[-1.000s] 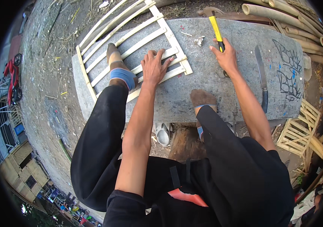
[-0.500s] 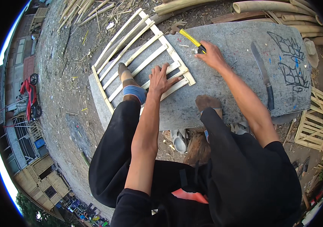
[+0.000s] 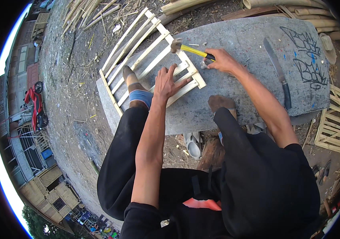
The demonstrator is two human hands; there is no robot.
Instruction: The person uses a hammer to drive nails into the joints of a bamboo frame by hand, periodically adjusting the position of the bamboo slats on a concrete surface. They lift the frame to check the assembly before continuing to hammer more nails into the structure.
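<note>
The bamboo slat frame (image 3: 148,59) lies flat on the near-left part of a grey concrete slab (image 3: 241,59), its far end hanging past the slab's edge over the dirt, in the head view, the only one there is. The left hand (image 3: 169,83) is spread open, palm down on the frame's near slats close to its corner, pinning rather than gripping it. The right hand (image 3: 221,60) is clenched around the yellow handle of a hammer (image 3: 186,47), whose head hovers over the frame's end rail beside that corner. To nail well here, I judge the fingers should keep clear of the strike point, the blows should be short and square so the thin slat does not split, and the left foot (image 3: 132,85), planted on the frame, helps keep it from bouncing. A few small pale bits near the hammer may be nails; too small to tell. The slab carries black scribbled markings (image 3: 303,57) and a long knife (image 3: 277,71) lying well to the right of the hands. Around it lie bare dirt, bamboo poles (image 3: 201,4) at the far side, a finished crate (image 3: 334,119) to the right, and a red motorbike (image 3: 35,105) far left.
</note>
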